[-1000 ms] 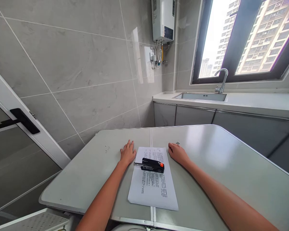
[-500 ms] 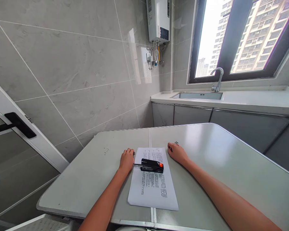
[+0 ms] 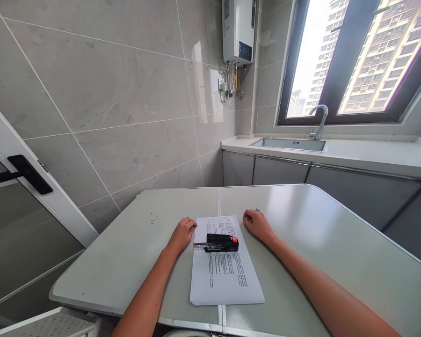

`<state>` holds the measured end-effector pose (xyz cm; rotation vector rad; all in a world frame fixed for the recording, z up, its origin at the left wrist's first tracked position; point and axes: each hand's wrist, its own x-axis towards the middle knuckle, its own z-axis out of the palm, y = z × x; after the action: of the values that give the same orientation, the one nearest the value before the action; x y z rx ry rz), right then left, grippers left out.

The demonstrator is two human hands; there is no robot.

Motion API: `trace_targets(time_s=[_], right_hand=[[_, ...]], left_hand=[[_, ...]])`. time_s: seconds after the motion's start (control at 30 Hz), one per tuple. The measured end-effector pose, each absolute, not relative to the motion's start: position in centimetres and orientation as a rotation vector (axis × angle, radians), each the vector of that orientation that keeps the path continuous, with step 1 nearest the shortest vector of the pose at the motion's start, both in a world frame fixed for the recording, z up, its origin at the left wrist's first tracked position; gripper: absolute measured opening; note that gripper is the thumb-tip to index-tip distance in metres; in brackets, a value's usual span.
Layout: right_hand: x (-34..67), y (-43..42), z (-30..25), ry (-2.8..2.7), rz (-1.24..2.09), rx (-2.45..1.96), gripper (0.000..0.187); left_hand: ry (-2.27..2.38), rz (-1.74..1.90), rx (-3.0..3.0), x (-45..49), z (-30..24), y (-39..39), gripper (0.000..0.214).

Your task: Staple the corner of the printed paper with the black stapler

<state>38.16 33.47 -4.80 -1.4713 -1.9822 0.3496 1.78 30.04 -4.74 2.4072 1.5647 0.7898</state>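
Printed paper lies on the table, with a black stapler with an orange-red button resting across it. A thin metal rail sticks out from the stapler's left end. My left hand rests at the paper's upper left edge, fingers bent and together, fingertips at the edge; whether they pinch anything is hidden. To the right of the paper, my right hand lies on the table in a loose fist with nothing visible in it. A small silver strip, perhaps staples, shows just beyond its knuckles.
Several tiny dark bits lie on the left of the pale folding table. A tiled wall and a door handle are at left. Behind stand a counter with a sink, a faucet and a wall heater.
The paper has turned slightly, its near end shifting right. A small dark piece seen at my left fingertips no longer shows. My right hand has barely moved; the view tilts a little.
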Motion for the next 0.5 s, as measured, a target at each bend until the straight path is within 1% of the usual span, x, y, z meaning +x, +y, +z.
trace_targets(time_s=[0.1, 0.27, 0.43, 0.5], right_hand=[[36.9, 32.0, -3.9, -2.008, 0.456, -1.208, 0.015], [34.1, 28.7, -2.5, -2.221, 0.712, -0.841, 0.026], [33.3, 28.1, -2.1, -2.27, 0.832, -0.916, 0.039], [33.3, 28.0, -2.1, -2.332, 0.803, -0.902, 0.035]], left_hand=[[1.584, 0.797, 2.381, 1.8, -4.8, 30.1, 0.028], [1.625, 0.8, 2.337, 1.7, -4.9, 30.1, 0.022], [1.743, 0.773, 2.339, 1.7, -4.8, 30.0, 0.013], [1.753, 0.8, 2.334, 1.8, -4.8, 30.0, 0.011]])
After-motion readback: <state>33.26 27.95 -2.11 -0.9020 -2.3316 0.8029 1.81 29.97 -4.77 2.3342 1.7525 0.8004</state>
